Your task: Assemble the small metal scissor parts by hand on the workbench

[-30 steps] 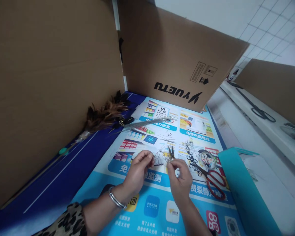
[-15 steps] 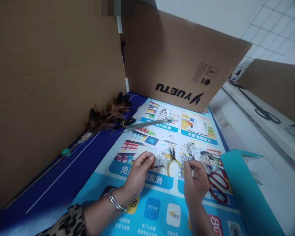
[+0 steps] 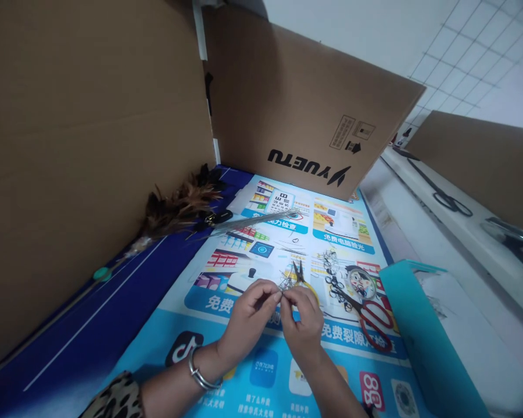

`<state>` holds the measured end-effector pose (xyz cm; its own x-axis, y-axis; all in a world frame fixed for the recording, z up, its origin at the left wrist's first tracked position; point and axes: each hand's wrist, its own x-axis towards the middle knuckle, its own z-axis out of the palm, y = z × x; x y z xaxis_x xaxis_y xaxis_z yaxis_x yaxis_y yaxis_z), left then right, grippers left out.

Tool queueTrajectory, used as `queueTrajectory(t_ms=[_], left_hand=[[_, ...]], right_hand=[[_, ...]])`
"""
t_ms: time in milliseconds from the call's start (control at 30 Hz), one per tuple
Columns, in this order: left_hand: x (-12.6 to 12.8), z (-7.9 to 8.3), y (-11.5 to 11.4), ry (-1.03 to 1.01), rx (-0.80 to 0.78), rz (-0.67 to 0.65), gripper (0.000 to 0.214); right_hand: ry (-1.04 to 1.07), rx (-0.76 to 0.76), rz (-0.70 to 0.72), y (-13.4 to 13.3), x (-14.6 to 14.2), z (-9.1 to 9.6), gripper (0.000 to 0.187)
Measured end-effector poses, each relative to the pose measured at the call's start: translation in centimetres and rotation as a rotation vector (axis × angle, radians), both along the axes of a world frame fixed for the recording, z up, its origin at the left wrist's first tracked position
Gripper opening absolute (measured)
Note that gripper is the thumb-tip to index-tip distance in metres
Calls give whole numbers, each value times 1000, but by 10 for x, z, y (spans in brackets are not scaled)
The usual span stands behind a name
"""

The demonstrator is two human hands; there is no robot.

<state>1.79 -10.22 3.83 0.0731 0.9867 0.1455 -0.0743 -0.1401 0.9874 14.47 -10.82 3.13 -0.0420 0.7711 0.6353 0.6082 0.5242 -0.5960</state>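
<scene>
My left hand (image 3: 250,316) and my right hand (image 3: 304,319) meet low over the printed mat (image 3: 226,371). Thumb and forefinger are pinched on each side, fingertips almost touching. Whatever sits between them is too small to make out. Just beyond the fingertips lies a loose pile of short bent wires (image 3: 286,281). Pliers with yellow handles (image 3: 299,273) rest beside it, jaws pointing away and apart, the handles partly hidden by my right hand. Scissors with red handles (image 3: 377,326) lie to the right, near a cluster of small dark wire pieces (image 3: 336,288).
A bundle of thin straight wires (image 3: 259,221) lies farther back. Brown feathers on a stick (image 3: 178,203) run along the left. Cardboard panels (image 3: 305,110) stand at the left and back. A teal box (image 3: 422,331) borders the right, with more scissors (image 3: 451,202) on a ledge beyond.
My right hand has moved left to meet my left hand at the fingertips; they were apart before. The view has shifted slightly.
</scene>
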Motion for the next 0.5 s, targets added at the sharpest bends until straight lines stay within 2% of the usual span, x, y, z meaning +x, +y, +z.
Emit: queueTrajectory(t_ms=[167, 500], left_hand=[[-3, 2, -1, 103, 133, 10, 9], [-2, 1, 1, 130, 101, 63, 10]], right_hand=[[-25, 54, -6, -2, 2, -3, 19], [-83, 119, -33, -2, 3, -13, 29]])
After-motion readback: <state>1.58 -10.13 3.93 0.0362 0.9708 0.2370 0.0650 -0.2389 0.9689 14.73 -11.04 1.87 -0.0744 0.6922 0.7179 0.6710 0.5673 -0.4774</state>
